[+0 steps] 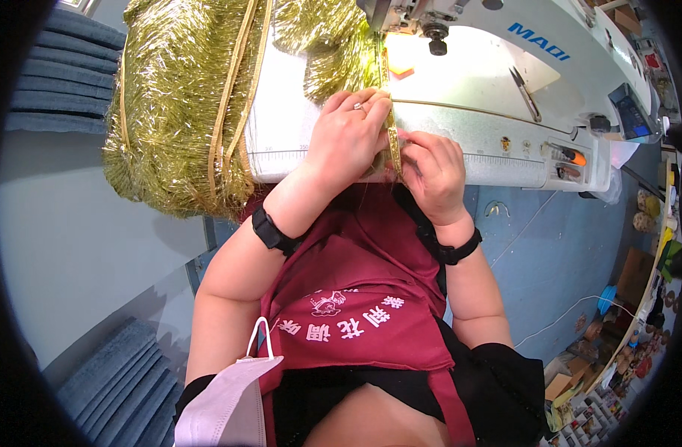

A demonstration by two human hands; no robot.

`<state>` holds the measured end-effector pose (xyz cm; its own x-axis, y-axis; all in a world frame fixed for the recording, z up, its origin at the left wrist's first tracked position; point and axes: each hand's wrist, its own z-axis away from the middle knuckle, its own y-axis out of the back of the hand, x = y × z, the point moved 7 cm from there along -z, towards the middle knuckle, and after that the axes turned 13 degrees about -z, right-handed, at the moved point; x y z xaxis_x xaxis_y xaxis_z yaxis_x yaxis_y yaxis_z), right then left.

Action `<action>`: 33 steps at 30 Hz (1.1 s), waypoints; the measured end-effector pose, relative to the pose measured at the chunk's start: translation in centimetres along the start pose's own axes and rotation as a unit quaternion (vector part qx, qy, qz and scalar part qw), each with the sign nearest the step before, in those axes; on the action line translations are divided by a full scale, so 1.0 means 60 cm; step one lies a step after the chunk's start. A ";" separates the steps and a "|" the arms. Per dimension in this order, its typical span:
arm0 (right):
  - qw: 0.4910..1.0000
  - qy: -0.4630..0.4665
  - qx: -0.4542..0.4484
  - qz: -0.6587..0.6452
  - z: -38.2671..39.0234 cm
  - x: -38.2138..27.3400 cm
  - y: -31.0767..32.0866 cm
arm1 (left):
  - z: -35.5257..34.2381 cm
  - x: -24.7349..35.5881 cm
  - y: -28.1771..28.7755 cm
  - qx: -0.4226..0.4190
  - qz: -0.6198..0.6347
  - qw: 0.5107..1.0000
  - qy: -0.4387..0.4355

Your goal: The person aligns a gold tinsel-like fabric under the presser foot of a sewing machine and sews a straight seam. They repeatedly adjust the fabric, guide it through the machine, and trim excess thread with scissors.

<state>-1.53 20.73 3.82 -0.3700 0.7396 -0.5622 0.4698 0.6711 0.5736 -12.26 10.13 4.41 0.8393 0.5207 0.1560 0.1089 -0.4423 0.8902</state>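
A narrow gold trim strip (394, 147) runs from the needle area of the white sewing machine (490, 33) toward the table's front edge. My left hand (350, 134), with a ring on one finger, presses its closed fingers on the strip from the left. Lower down, my right hand (436, 173) pinches the same strip between thumb and fingers; the fingertips are partly hidden. Shaggy gold tinsel fabric (169, 97) lies heaped to the left, with flat tan bands across it. More tinsel fabric (333, 63) reaches up to the needle area, beside the strip.
Thread snips (526, 94) and a small orange piece (402, 72) lie on the machine bed. At the bed's right end, a recess holds an orange-handled tool (574, 156). Folded blue-grey fabric (61, 74) is stacked on the far left. A face mask (225, 406) hangs at lower left.
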 end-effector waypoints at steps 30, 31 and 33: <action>0.987 0.046 -0.081 -0.134 -0.019 -0.053 0.030 | -0.008 -0.005 0.005 -0.029 0.009 0.998 0.060; 0.986 0.051 -0.087 -0.134 -0.015 -0.058 0.030 | -0.006 -0.003 0.007 -0.014 0.013 0.998 0.056; 0.985 0.063 -0.094 -0.130 -0.007 -0.066 0.033 | -0.004 -0.004 0.004 -0.011 0.030 0.998 0.054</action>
<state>0.52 19.16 7.42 -0.5602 0.5338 -0.6335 0.1930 0.8278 0.5268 -12.54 10.10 4.70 0.7818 0.5699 0.2528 0.0476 -0.4588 0.8873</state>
